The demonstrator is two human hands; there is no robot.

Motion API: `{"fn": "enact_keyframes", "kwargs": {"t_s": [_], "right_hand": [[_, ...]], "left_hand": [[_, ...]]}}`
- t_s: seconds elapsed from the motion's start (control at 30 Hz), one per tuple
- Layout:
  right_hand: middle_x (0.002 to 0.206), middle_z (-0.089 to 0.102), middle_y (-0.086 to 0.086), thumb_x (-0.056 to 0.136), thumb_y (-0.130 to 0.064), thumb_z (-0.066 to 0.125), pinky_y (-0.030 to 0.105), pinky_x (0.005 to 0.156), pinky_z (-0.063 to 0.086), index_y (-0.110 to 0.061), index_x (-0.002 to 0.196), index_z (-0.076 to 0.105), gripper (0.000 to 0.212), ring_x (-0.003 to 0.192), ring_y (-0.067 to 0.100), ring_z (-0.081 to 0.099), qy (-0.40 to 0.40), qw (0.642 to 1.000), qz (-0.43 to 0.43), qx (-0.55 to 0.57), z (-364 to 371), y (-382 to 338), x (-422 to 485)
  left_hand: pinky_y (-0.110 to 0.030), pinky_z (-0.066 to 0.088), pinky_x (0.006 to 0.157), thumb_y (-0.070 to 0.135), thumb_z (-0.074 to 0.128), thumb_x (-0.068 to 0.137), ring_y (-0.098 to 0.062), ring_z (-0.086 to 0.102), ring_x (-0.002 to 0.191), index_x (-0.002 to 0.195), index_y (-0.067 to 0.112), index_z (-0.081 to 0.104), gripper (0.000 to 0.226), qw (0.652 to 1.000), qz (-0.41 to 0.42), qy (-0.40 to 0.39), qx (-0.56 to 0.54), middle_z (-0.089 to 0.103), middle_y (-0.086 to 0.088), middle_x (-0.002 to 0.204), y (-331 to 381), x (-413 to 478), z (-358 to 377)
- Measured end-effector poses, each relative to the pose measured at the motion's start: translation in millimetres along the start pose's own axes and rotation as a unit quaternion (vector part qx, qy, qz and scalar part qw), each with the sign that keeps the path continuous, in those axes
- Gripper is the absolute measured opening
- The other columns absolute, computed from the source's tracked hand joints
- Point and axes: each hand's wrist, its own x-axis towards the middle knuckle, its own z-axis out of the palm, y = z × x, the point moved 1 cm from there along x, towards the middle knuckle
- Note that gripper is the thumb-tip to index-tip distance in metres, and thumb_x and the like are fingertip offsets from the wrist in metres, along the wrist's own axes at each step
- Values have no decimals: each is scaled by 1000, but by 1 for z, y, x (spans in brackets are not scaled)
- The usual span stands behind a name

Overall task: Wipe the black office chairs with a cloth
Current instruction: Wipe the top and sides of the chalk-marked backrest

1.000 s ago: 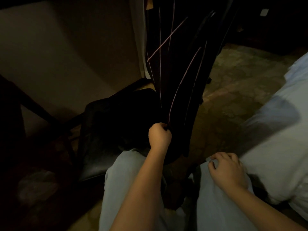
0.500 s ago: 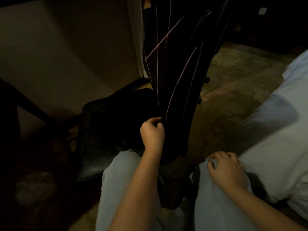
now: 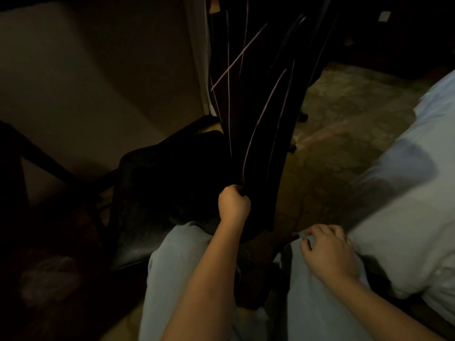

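Chair back (image 3: 258, 119), cloth (image 3: 243, 191) perhaps in left hand (image 3: 234, 205); seat (image 3: 160, 193), wall (image 3: 98, 82) beside.

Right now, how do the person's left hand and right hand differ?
The left hand is clenched in a fist against the black office chair's back; the right hand lies loosely bent on the pale-trousered right knee. The left hand reaches farther forward than the right hand. Both are bare.

Head-worn view, steeply down, close above the left hand (image 3: 234, 205)
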Motion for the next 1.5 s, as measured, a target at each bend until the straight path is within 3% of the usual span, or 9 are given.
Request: {"fn": "enact_keyframes", "kwargs": {"t_s": [0.1,0.2,0.43,0.63,0.77,1.0,1.17,1.3,1.5], "right_hand": [[127,54,-7,97,-39,42,35,100,34,-28,121,57,31,123,16,36,4,1000,1,-7,-1,0,-2],[128,53,-8,97,-39,41,35,101,33,-29,122,57,31,125,17,35,5,1000,5,-12,-2,-1,-3],[129,52,-8,98,-40,40,35,101,33,-29,124,56,32,125,16,35,3,1000,-2,-9,-5,0,-5],[126,53,-10,96,-41,41,34,100,34,-31,120,57,30,124,15,36,-7,1000,6,-5,2,1,-2],[126,53,-9,97,-39,41,35,100,35,-30,120,56,29,123,16,37,-12,1000,7,-7,0,5,1],[128,51,-9,98,-40,39,33,101,35,-32,123,54,30,123,14,35,-21,1000,11,-7,1,6,5],[127,51,-11,98,-41,39,33,101,34,-33,122,54,30,123,13,35,-24,1000,12,-10,1,7,7],[123,53,-10,96,-40,41,34,99,35,-33,116,56,26,120,14,37,-15,1000,9,2,1,9,7],[123,54,-9,97,-39,43,34,98,36,-31,116,57,25,121,15,37,0,1000,7,11,1,11,3]], "left_hand": [[-16,32,46,5,51,94,-9,48,56,110,4,66,22,999,-5,43,-5,62,-5,81,2,-5,0],[-12,32,43,5,51,94,-6,48,53,119,6,64,28,995,4,89,-42,67,-8,87,3,-9,-3],[-13,37,39,5,51,94,-7,49,47,119,11,64,29,982,30,146,-116,60,6,69,8,-12,-13],[-13,31,37,4,50,96,-7,42,44,122,7,62,29,989,21,105,-100,59,-1,68,-2,-6,-6],[-12,31,44,5,51,95,-6,46,53,121,4,62,28,997,17,60,-42,67,-14,91,-5,0,1],[-23,38,49,4,53,92,-14,48,57,77,6,59,16,997,-59,-46,-26,52,-4,67,-9,8,25],[-33,48,63,5,53,93,-20,57,73,96,8,64,12,990,-101,-36,-88,58,-3,79,-9,7,33],[-24,49,68,5,53,94,-13,57,82,119,8,62,27,988,-94,22,-123,64,-4,106,-8,0,22],[-9,45,53,3,52,95,-1,54,62,119,9,63,27,982,-11,112,-150,58,12,79,-7,-5,-3]]}}
